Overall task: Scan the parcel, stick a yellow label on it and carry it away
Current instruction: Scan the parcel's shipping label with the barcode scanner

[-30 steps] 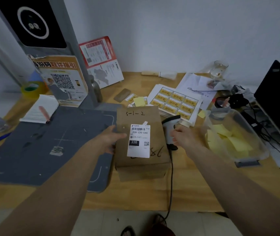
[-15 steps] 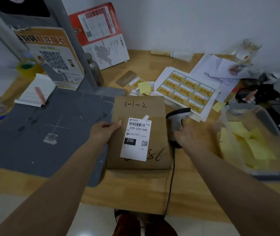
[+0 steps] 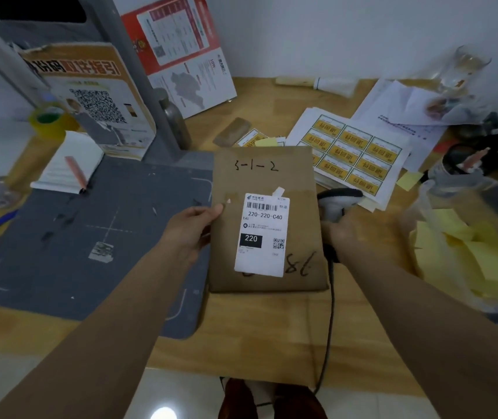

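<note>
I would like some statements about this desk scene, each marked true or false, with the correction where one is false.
1. The left hand holds the brown parcel by its left edge. True.
2. The right hand rests on the sheet of yellow labels. False: it grips the handheld scanner beside the parcel's right edge.
3. A yellow label is already stuck on the parcel. False: only a white shipping label and handwritten marks show on it.
4. The white shipping label reads 220-220-C40. True.
5. The sheet of yellow labels lies behind and to the right of the parcel. True.
</note>
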